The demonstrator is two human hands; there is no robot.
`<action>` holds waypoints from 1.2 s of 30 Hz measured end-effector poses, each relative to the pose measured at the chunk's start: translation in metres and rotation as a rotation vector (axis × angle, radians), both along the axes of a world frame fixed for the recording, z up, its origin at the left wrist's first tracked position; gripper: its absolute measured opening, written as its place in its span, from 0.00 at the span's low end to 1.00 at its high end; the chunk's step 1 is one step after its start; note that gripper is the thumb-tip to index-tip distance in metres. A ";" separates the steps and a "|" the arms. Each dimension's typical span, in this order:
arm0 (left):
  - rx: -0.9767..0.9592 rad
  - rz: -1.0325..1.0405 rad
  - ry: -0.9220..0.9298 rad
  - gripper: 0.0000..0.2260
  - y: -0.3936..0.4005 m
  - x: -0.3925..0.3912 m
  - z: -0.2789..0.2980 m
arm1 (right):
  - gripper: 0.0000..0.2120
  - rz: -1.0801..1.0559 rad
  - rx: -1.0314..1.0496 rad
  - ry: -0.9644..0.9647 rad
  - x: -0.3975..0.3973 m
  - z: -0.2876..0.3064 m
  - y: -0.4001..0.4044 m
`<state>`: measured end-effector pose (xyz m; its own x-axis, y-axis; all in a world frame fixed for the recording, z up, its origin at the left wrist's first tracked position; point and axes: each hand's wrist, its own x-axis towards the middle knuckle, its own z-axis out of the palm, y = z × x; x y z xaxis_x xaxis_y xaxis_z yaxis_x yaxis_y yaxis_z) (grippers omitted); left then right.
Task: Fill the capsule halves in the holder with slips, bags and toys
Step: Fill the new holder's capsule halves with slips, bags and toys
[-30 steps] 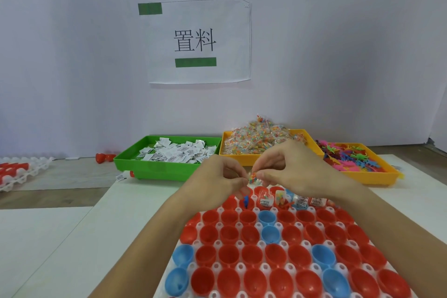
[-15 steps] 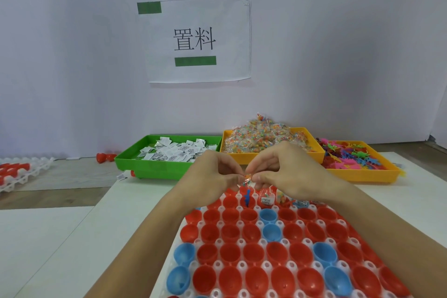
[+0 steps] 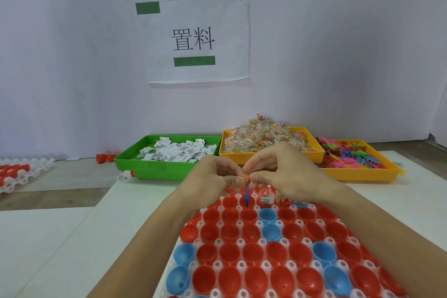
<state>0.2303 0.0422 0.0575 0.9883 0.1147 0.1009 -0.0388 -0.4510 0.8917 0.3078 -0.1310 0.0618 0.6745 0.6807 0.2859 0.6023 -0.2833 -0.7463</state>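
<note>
White tabletop (image 3: pixel 60 249) carries a holder (image 3: pixel 242 266) full of red and blue capsule halves (image 3: pixel 254 253). Above its far row, left hand (image 3: pixel 212 181) and right hand (image 3: pixel 285 172) meet, fingers (image 3: pixel 256 178) pinching one small bag (image 3: pixel 246 179) between them.

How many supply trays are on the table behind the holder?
3: the green tray of slips at left, a yellow tray of bags in the middle, another yellow tray of toys at right. None look hidden.
</note>
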 end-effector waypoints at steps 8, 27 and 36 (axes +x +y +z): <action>0.117 0.084 -0.059 0.03 0.000 0.003 -0.002 | 0.09 -0.039 -0.035 -0.081 -0.002 -0.002 0.001; 0.432 0.033 0.040 0.03 0.002 0.006 -0.009 | 0.08 -0.035 -0.263 -0.280 -0.006 -0.009 0.006; 0.468 0.035 0.018 0.02 0.006 0.007 -0.010 | 0.08 -0.024 -0.250 -0.292 -0.007 -0.009 0.006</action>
<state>0.2378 0.0478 0.0476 0.9866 0.0945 0.1329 -0.0026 -0.8057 0.5923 0.3013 -0.1248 0.0527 0.6062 0.7385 0.2952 0.7700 -0.4520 -0.4504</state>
